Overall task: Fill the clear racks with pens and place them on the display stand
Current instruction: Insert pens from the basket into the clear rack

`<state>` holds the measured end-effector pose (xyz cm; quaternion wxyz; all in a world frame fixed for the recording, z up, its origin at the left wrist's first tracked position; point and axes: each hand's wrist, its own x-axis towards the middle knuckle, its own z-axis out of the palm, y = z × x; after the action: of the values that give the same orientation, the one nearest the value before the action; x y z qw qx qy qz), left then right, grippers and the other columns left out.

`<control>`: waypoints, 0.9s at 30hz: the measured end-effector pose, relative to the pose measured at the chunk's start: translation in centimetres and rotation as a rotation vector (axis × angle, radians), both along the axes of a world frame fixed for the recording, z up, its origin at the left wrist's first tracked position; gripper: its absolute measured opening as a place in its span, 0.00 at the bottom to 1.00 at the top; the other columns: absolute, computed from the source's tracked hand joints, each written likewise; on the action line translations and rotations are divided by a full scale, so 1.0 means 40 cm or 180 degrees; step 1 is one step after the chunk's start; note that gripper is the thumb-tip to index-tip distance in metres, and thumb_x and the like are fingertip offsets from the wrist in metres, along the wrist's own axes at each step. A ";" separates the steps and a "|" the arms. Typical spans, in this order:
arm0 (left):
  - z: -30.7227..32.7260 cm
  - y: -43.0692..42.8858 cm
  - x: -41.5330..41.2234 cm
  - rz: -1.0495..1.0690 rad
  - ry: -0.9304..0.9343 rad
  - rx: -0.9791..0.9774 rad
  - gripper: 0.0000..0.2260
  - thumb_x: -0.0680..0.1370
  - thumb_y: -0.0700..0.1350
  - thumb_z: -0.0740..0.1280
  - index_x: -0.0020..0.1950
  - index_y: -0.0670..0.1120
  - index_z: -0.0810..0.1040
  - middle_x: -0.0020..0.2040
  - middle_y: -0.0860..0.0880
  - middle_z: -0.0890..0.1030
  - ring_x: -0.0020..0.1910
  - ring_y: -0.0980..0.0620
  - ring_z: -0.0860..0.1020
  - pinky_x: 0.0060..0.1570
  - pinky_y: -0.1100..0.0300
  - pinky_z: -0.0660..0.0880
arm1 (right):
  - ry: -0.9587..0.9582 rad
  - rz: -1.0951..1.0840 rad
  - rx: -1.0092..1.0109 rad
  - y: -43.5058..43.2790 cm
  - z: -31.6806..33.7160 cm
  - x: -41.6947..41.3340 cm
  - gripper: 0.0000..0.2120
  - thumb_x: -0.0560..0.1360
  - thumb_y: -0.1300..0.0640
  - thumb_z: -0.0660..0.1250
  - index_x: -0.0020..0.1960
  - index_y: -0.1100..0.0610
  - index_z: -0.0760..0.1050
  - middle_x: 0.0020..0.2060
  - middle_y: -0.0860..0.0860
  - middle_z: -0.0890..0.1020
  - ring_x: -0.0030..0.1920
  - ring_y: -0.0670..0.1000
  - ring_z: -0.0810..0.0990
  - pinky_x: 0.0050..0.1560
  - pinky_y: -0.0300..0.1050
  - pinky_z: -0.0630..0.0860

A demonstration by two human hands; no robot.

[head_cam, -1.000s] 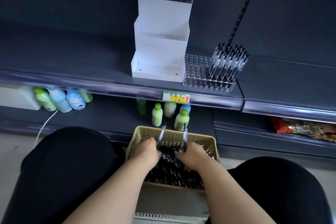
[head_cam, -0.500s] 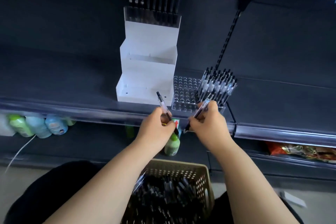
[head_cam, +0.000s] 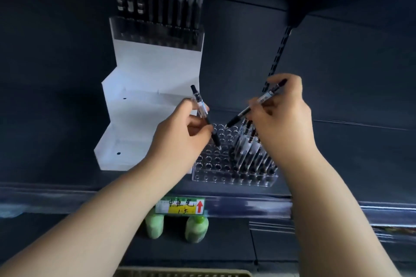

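- My left hand (head_cam: 180,139) has its fingers (head_cam: 198,129) pinched on one pen (head_cam: 204,117), its tip pointing down at an empty hole in the left half of the clear rack (head_cam: 216,164).
- My right hand (head_cam: 283,117) has its fingers clamped on a second pen (head_cam: 256,103), slanted with the dark grip end low and to the left, above the rack's back rows.
- Half a second ago both hands were lower, near the shelf edge (head_cam: 247,204); they have since risen and now hover over the rack, and the pens have tipped from point-up to point-down.
- The beige basket (head_cam: 180,273), which filled the lower view a second ago, is now only a strip of rim at the bottom.
- I count two pens in hand, one rack on the shelf, and one white stepped display stand (head_cam: 139,119) just beside it on the left.
- The standing pens (head_cam: 249,150) fill the rack's right part; they are too crowded to count.
- The stand has three steps; the top one holds another clear rack (head_cam: 157,33) of blurred dark pens, the lower two are bare.
- The rack is a transparent plastic block drilled with a grid of round holes; the pens have clear barrels and black ends.
- Below the shelf sit two green bottles (head_cam: 195,230) under a yellow-green price label (head_cam: 180,206) with a red arrow.
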<state>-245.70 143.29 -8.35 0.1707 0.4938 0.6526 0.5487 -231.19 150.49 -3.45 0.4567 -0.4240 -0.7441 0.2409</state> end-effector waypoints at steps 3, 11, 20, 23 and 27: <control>-0.021 0.025 -0.009 -0.0124 -0.0102 -0.0037 0.04 0.76 0.47 0.67 0.48 0.56 0.74 0.41 0.56 0.83 0.42 0.58 0.81 0.45 0.64 0.75 | -0.0044 0.0040 -0.0035 0.029 -0.008 -0.007 0.06 0.78 0.58 0.57 0.50 0.47 0.65 0.35 0.51 0.82 0.25 0.43 0.73 0.22 0.31 0.65; -0.062 0.059 -0.019 -0.0021 0.0039 -0.0134 0.03 0.75 0.46 0.68 0.44 0.55 0.76 0.40 0.57 0.82 0.42 0.58 0.80 0.45 0.62 0.76 | -0.0827 -0.0071 0.0316 0.081 -0.027 -0.029 0.10 0.78 0.56 0.62 0.57 0.54 0.77 0.47 0.50 0.78 0.43 0.47 0.74 0.36 0.27 0.65; -0.061 0.060 -0.005 -0.0051 0.0142 -0.0129 0.03 0.76 0.45 0.67 0.46 0.53 0.77 0.39 0.57 0.82 0.40 0.61 0.79 0.41 0.68 0.75 | -0.1062 -0.0157 0.0447 0.079 -0.052 -0.048 0.10 0.76 0.58 0.65 0.56 0.56 0.78 0.44 0.49 0.81 0.50 0.54 0.78 0.50 0.44 0.74; -0.057 0.059 -0.006 0.0009 0.0082 -0.0090 0.03 0.76 0.45 0.67 0.47 0.52 0.77 0.40 0.56 0.82 0.41 0.57 0.80 0.45 0.60 0.77 | -0.0995 -0.0146 0.0411 0.079 -0.051 -0.047 0.10 0.76 0.58 0.65 0.56 0.56 0.78 0.42 0.47 0.80 0.49 0.55 0.78 0.51 0.49 0.76; -0.057 0.059 -0.007 0.0062 0.0106 -0.0077 0.03 0.76 0.45 0.68 0.47 0.52 0.78 0.40 0.56 0.82 0.41 0.58 0.80 0.44 0.61 0.77 | -0.1112 -0.0114 0.0410 0.077 -0.055 -0.049 0.09 0.75 0.56 0.66 0.55 0.55 0.78 0.41 0.48 0.81 0.50 0.55 0.77 0.53 0.52 0.74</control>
<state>-245.99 145.63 -10.64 0.1604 0.4945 0.6667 0.5341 -233.13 153.58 -5.66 0.3509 -0.4424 -0.8183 0.1074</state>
